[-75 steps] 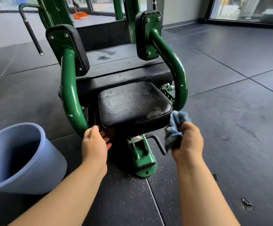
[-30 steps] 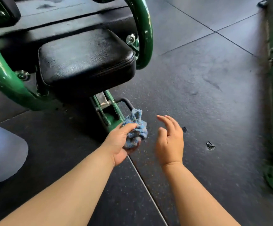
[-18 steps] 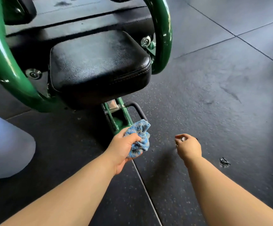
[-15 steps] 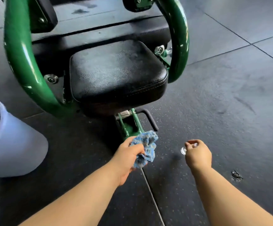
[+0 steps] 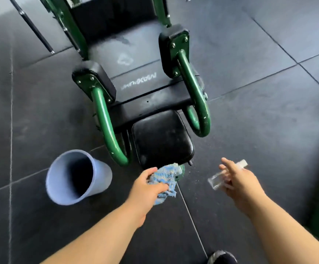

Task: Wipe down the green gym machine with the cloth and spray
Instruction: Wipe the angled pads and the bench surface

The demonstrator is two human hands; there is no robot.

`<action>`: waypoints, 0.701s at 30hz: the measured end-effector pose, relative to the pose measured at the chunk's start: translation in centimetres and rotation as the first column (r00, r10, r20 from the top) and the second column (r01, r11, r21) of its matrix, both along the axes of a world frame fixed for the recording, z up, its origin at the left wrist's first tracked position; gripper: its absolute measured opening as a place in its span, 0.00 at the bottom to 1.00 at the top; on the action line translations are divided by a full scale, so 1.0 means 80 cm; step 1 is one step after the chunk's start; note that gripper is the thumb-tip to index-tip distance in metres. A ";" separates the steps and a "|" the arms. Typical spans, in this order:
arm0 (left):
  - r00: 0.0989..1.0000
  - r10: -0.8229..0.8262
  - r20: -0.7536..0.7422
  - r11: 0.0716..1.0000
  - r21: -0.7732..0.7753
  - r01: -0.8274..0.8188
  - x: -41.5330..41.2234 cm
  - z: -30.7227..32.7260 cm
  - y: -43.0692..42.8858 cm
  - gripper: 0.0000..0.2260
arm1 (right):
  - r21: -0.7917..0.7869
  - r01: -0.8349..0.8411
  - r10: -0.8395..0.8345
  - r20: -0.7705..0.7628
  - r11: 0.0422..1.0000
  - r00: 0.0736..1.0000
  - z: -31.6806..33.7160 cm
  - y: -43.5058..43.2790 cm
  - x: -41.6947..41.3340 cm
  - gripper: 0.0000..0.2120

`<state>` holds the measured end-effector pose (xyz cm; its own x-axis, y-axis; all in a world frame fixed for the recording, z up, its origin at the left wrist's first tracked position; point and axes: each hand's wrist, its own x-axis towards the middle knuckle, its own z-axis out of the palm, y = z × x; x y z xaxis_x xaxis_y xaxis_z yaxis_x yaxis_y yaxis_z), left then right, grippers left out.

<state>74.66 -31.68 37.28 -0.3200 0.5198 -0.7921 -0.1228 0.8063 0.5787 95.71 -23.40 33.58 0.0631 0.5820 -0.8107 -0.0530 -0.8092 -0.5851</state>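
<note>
Forward, left hand (image 5: 147, 189) around cloth (image 5: 164, 179).

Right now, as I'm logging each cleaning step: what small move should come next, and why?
Probably aim the clear spray bottle in the right hand at the black seat pad and spray: it sits off to the pad's right, and the left hand grips the blue cloth by the pad's front edge.
</note>
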 end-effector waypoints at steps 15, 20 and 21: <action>0.632 -0.511 -0.583 0.760 0.037 0.649 -0.206 0.030 0.283 0.13 | 0.053 -0.040 0.050 -0.212 0.998 0.976 0.044 0.233 -0.225 0.03; 0.445 -0.683 -0.580 0.589 -0.075 0.805 -0.241 0.014 0.358 0.14 | -0.115 -0.061 0.050 -0.092 0.991 0.994 0.039 0.250 -0.264 0.08; 0.429 -0.700 -0.571 0.580 -0.105 0.808 -0.243 0.011 0.366 0.14 | -0.124 -0.065 0.058 -0.066 0.990 0.996 0.041 0.252 -0.268 0.06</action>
